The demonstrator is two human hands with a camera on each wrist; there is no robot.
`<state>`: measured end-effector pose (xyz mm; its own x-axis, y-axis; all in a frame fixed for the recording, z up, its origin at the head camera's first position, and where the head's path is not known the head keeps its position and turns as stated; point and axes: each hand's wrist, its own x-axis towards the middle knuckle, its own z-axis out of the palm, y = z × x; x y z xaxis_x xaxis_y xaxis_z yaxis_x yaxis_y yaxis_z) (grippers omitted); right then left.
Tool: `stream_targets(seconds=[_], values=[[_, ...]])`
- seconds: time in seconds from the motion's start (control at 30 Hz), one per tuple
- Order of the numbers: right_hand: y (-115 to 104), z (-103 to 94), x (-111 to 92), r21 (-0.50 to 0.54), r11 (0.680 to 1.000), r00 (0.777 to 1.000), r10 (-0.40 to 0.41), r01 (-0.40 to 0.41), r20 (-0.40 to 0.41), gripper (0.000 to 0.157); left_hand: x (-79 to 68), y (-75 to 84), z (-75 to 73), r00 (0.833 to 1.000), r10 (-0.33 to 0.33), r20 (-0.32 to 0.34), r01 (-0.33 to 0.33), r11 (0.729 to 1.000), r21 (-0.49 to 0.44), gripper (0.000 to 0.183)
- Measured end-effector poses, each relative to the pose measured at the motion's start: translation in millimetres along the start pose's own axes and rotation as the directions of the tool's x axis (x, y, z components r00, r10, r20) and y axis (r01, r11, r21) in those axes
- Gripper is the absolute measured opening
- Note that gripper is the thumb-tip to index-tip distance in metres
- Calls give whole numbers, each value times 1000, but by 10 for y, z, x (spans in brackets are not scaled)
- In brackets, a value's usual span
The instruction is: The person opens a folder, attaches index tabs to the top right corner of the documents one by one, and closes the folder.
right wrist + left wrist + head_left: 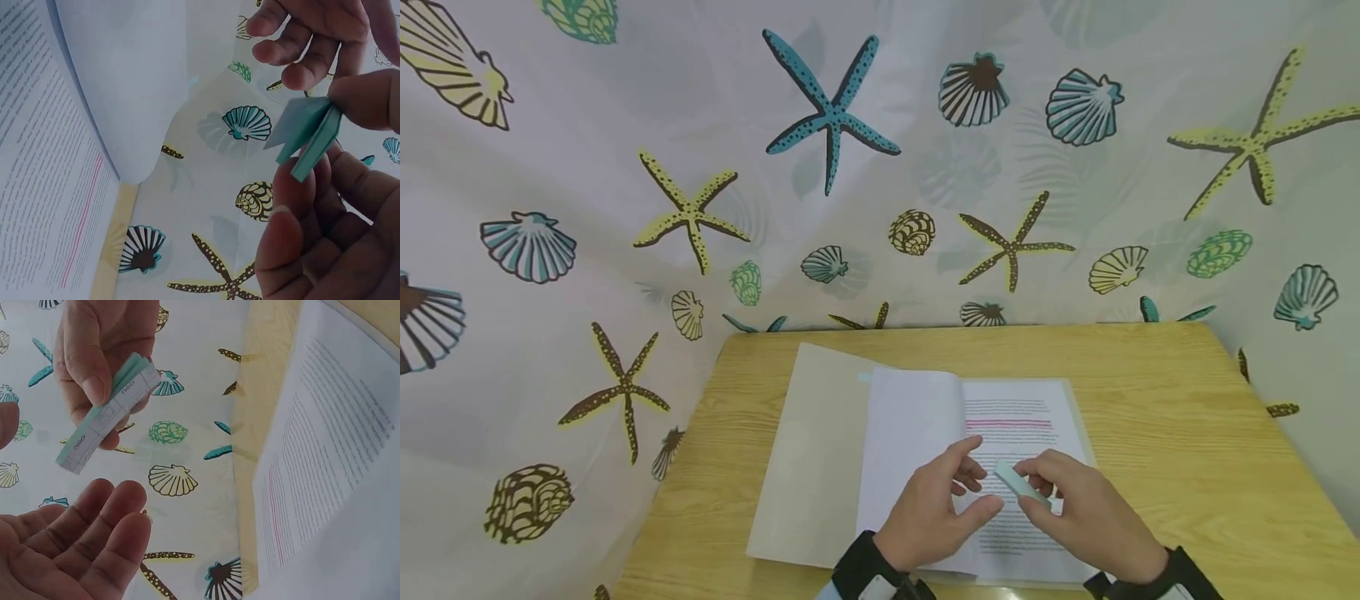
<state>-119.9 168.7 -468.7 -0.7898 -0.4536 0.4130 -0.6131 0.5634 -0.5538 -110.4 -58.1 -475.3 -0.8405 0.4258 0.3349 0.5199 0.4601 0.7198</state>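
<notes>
Sticky-note pad (1021, 483) pinched in right hand (1086, 508) above the printed page (1018, 542); left hand (936, 508) facing it, grasping nothing

Right thumb and fingers grip the pad toward one end — a hold that leaves its other end jutting free toward the left hand, leaves parting in the right wrist view; left fingers loosely bent, thumb well apart. The blank sheet (910, 442) and beige cover (816, 467) are spread leftward on the table (1187, 417), which would keep the text bared to the person. Writing: rows of print too small to read, a pink line (1009, 424) marked near the top, a pale tab (865, 378) by the sheet's upper left corner; the pad's white face bears a brand word twice — perhaps "deli", though blurred and askew
</notes>
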Motion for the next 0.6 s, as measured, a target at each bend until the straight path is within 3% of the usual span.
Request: stream_targets(seconds=[0.13,0.37,0.5,0.6], values=[[-68,71,22,57,991,993,-118,118,-1,38,3,24,-9,999,-3,32,7,992,-127,52],[-120,66,78,110,976,983,-185,186,-12,38,7,11,-16,993,111,-35,-116,981,-159,32],[-131,57,85,95,982,986,-164,164,-11,39,7,-13,-20,992,106,-74,-118,978,-175,25],[-113,48,83,80,993,996,-86,83,39,40,-5,-26,-21,993,84,-79,-98,976,-192,24]])
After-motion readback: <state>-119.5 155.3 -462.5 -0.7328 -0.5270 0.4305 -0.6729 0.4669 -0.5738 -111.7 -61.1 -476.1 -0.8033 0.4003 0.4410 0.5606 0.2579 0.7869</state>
